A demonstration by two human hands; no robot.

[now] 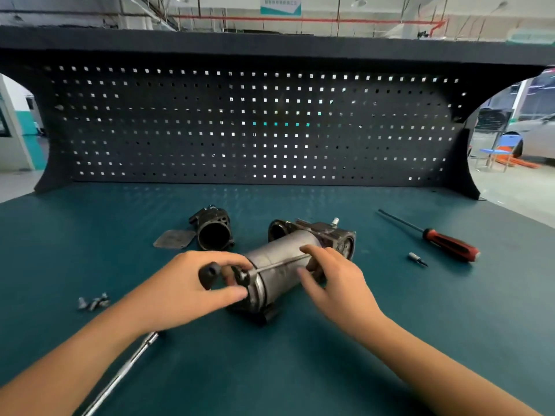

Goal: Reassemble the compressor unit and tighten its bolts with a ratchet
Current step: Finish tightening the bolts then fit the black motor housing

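Note:
The compressor unit (pixel 279 265), a silver cylinder on a dark housing, lies on its side at the middle of the teal mat. A long thin bolt (pixel 282 263) runs along the top of the cylinder. At the cylinder's near end, my left hand (pixel 186 289) pinches a small black-handled tool (pixel 210 274) against the bolt's head. My right hand (pixel 333 277) rests on the cylinder's far half, index finger on top by the bolt and thumb on the side. A long chrome ratchet bar (pixel 126 367) lies on the mat under my left forearm.
A separate black cylinder part (pixel 214 232) and a flat grey plate (pixel 174 238) lie behind at the left. Several loose bolts (pixel 93 301) sit at the left. A red-and-black screwdriver (pixel 447 244) and a small bit (pixel 417 259) lie at the right. A pegboard (pixel 255 124) closes the back.

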